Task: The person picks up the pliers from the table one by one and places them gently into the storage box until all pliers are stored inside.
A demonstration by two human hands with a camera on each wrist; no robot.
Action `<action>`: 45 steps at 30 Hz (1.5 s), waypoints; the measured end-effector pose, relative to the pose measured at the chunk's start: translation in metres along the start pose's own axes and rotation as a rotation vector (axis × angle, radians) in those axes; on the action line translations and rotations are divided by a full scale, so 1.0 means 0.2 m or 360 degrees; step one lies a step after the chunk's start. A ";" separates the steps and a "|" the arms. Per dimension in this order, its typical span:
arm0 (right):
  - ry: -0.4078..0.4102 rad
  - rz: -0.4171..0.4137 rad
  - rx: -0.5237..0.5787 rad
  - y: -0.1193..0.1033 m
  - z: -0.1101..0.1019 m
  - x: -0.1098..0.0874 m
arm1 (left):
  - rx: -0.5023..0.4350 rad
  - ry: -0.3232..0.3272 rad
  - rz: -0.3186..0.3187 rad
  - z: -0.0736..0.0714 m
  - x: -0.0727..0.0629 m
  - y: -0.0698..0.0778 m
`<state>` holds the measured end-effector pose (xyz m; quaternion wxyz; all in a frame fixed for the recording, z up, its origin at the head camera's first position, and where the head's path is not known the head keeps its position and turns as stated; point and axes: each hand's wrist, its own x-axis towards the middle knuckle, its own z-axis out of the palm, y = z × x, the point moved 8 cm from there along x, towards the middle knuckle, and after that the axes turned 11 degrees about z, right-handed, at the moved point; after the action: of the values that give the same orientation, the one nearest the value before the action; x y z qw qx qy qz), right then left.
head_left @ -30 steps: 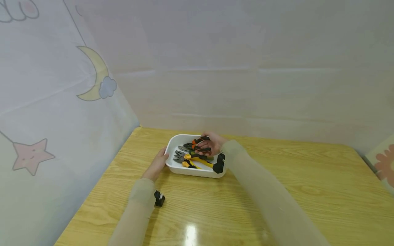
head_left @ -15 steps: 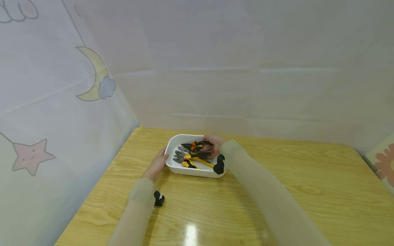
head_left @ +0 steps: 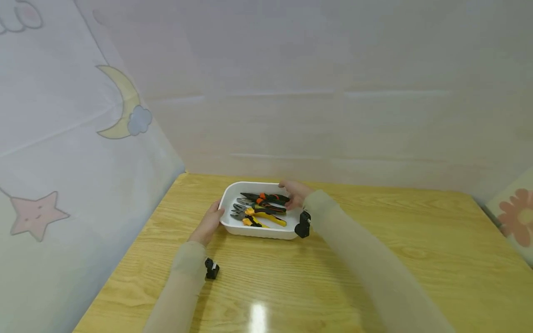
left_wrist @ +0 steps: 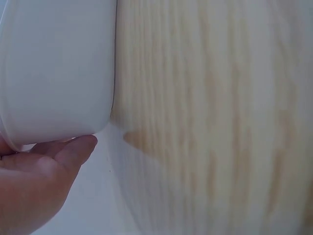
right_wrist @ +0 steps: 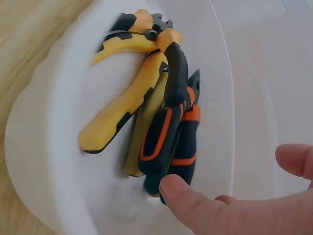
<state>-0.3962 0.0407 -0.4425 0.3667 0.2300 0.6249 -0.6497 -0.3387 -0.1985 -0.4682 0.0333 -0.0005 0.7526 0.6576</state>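
A white plastic tray (head_left: 258, 233) stands on the wooden table with several pliers lying inside. My left hand (head_left: 207, 224) grips its left end, the thumb at the rim and the fingers under the outer wall in the left wrist view. My right hand (head_left: 296, 192) is at the back right corner, its fingers loosely spread across the rim. In the right wrist view, one fingertip (right_wrist: 176, 188) is right at the handle end of the orange-and-black pliers (right_wrist: 188, 142). Pliers with yellow-and-black handles (head_left: 270, 216) lie nearer the tray's front, partly overlapping others.
The wooden table (head_left: 395, 240) extends to the right and in front of the tray. A pale printed sheet (head_left: 266, 129) hangs close behind the table, and another runs along its left side. Small black cameras (head_left: 303, 225) are strapped at both wrists.
My right hand has let go of the orange-and-black pliers, which now lie in the tray at the back, and has moved slightly right to the rim. My left hand keeps its hold.
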 end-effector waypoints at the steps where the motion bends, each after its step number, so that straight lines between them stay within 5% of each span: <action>1: -0.0017 -0.0038 -0.0048 -0.01 0.01 -0.02 | 0.0005 0.0004 -0.0008 0.00 0.00 0.00; 6: -0.0119 -0.0162 -0.0174 -0.03 0.04 -0.13 | 0.0018 0.0009 -0.0012 -0.02 0.01 0.00; 13: -0.0233 -0.0236 -0.0085 0.02 0.01 -0.23 | 0.0015 0.0016 -0.0033 -0.03 0.03 -0.02; 32: -0.0146 -0.0664 0.0220 0.17 -0.15 -0.29 | 0.0043 0.0232 -0.0062 -0.04 0.06 0.03; 40: -0.0147 -0.0699 0.0277 0.21 -0.18 -0.33 | 0.0054 0.0242 -0.0050 -0.05 0.03 0.04; 45: -0.0035 -0.0790 0.0220 0.20 -0.22 -0.36 | 0.0160 0.0281 0.0014 -0.06 -0.01 0.10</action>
<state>-0.3268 0.0992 -0.4183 0.1862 0.0868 0.6124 -0.7634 -0.3377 -0.2080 -0.4474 -0.0361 -0.0534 0.7846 0.6166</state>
